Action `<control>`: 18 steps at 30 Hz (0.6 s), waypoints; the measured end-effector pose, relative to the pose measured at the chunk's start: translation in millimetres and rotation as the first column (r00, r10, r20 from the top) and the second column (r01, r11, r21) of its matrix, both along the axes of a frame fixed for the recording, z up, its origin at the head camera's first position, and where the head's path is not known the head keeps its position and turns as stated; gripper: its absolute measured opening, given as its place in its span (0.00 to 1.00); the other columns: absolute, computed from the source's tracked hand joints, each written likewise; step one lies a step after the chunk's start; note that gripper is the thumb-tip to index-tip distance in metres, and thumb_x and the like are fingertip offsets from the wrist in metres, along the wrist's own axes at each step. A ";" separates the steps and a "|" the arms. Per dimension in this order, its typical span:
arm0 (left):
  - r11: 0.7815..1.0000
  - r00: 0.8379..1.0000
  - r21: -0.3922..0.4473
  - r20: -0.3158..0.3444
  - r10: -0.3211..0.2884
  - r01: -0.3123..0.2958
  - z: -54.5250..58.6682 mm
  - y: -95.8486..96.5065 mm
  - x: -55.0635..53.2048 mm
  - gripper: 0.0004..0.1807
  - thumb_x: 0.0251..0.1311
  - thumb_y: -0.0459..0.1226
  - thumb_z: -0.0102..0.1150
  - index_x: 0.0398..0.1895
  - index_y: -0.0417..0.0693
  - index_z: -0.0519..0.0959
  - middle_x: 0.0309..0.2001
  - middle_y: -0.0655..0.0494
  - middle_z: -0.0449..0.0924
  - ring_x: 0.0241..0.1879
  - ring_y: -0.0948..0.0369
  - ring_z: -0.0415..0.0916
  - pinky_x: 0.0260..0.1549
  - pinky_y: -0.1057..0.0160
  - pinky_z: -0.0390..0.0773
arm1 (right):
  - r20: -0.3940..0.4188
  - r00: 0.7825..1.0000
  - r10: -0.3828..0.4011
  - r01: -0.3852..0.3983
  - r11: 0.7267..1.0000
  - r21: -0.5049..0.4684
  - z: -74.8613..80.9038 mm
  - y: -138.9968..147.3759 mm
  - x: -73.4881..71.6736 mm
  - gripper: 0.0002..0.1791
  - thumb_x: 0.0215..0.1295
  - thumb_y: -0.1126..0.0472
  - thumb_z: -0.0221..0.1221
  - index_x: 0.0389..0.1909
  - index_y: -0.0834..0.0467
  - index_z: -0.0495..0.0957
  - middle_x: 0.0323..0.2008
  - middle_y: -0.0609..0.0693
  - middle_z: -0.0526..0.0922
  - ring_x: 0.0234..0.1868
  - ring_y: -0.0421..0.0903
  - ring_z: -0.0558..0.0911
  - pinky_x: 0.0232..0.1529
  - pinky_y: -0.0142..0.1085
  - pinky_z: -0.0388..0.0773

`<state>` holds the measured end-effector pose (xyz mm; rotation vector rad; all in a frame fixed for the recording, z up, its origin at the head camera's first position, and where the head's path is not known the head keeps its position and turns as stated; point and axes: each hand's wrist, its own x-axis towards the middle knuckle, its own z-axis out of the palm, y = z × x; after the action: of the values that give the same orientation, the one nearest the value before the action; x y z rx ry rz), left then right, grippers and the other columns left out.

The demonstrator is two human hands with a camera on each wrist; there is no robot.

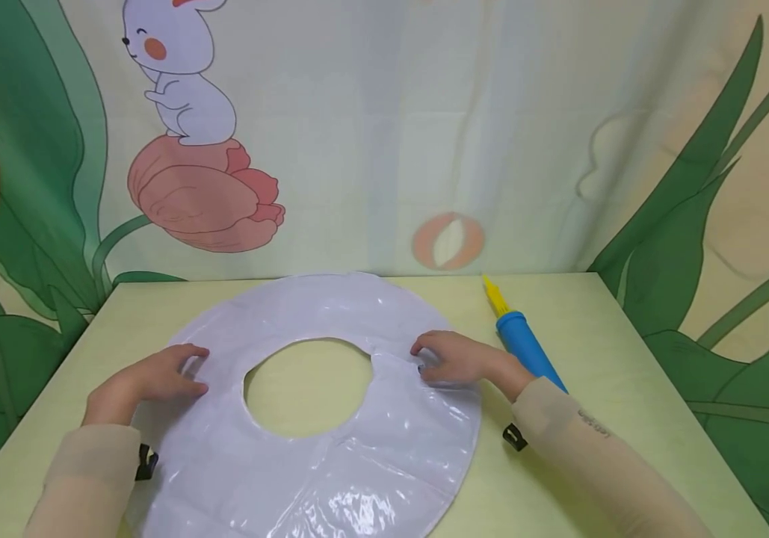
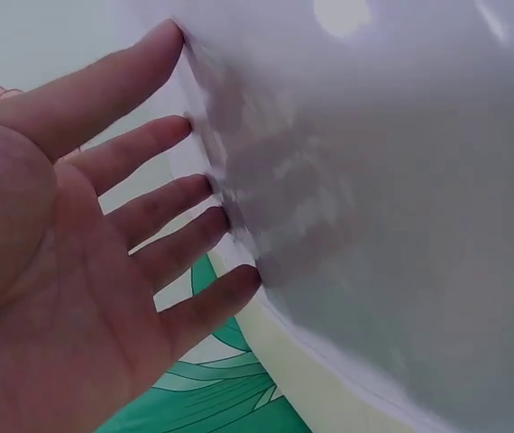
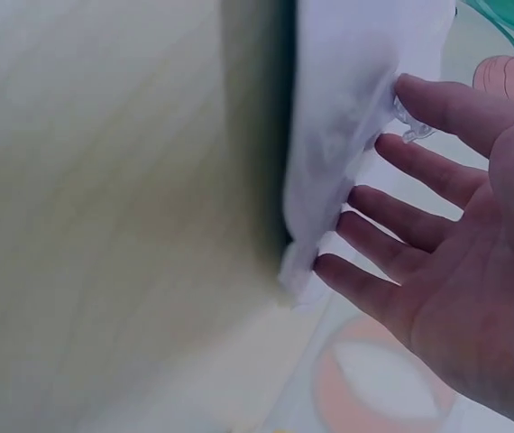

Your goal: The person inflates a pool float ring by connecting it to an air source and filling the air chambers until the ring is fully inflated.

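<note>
A white, glossy inflatable swim ring (image 1: 223, 478) lies on the table, wrinkled and fairly flat, its round hole showing the tabletop. My left hand (image 1: 155, 377) rests on the ring's left side with thumb and fingers spread. In the left wrist view, the fingertips (image 2: 243, 280) touch the white plastic and the palm stays off it. On the opposite side, my right hand (image 1: 454, 357) touches the ring, its fingers spread and lightly bent. A small clear valve (image 3: 415, 131) sticks out beside the right thumb in the right wrist view.
To the right of the ring lies a hand pump (image 1: 528, 347) with a blue barrel and yellow nozzle, partly behind the right forearm. The pale yellow table (image 1: 633, 373) ends at a printed curtain (image 1: 357, 149) at the back.
</note>
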<state>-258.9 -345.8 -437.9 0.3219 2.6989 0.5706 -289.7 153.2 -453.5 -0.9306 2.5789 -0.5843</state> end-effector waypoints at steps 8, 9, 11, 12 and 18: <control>0.986 0.999 -0.163 -0.045 0.031 -0.038 12.7 17.3 -0.5 0.33 0.55 0.36 0.71 0.61 0.27 0.72 0.57 0.23 0.71 0.58 0.31 0.69 0.54 0.29 0.68 | -0.047 0.999 0.008 -0.011 0.999 -0.053 -5.6 -3.6 4.0 0.19 0.67 0.61 0.65 0.57 0.63 0.78 0.57 0.56 0.79 0.62 0.56 0.74 0.67 0.49 0.67; 0.981 0.998 -0.187 -0.047 0.035 -0.043 15.8 22.9 -0.2 0.31 0.56 0.35 0.69 0.61 0.28 0.73 0.56 0.24 0.71 0.57 0.31 0.69 0.53 0.28 0.68 | -0.055 0.998 0.004 -0.007 0.998 -0.055 -5.3 -2.9 4.8 0.20 0.67 0.61 0.65 0.57 0.63 0.78 0.57 0.56 0.79 0.62 0.55 0.75 0.67 0.49 0.67; 0.976 0.998 -0.213 -0.051 0.041 -0.051 20.9 34.8 -0.5 0.30 0.56 0.34 0.67 0.61 0.29 0.73 0.57 0.24 0.71 0.57 0.31 0.70 0.51 0.25 0.67 | -0.066 0.998 -0.010 0.007 0.998 -0.058 -3.7 -1.0 6.4 0.20 0.65 0.61 0.67 0.56 0.63 0.79 0.56 0.55 0.80 0.61 0.55 0.75 0.66 0.48 0.68; 0.974 0.998 -0.219 -0.056 0.040 -0.052 22.9 41.1 -1.4 0.29 0.57 0.34 0.66 0.62 0.29 0.73 0.57 0.25 0.72 0.58 0.31 0.70 0.51 0.24 0.66 | -0.070 0.997 -0.018 0.014 0.998 -0.062 -3.4 0.2 6.6 0.20 0.65 0.61 0.68 0.56 0.62 0.79 0.55 0.55 0.80 0.59 0.54 0.76 0.65 0.48 0.69; 0.988 0.992 -0.154 -0.127 -0.028 0.008 30.3 79.7 -9.0 0.28 0.64 0.40 0.63 0.63 0.34 0.75 0.61 0.30 0.72 0.61 0.35 0.69 0.54 0.27 0.67 | -0.036 0.994 -0.106 0.102 0.990 -0.096 5.0 6.1 8.3 0.11 0.64 0.64 0.67 0.46 0.58 0.81 0.38 0.48 0.80 0.42 0.48 0.77 0.50 0.43 0.76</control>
<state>-267.9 -266.1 -407.7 0.3518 2.8399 0.3453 -281.5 159.3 -448.5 -0.8500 2.6697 -0.7286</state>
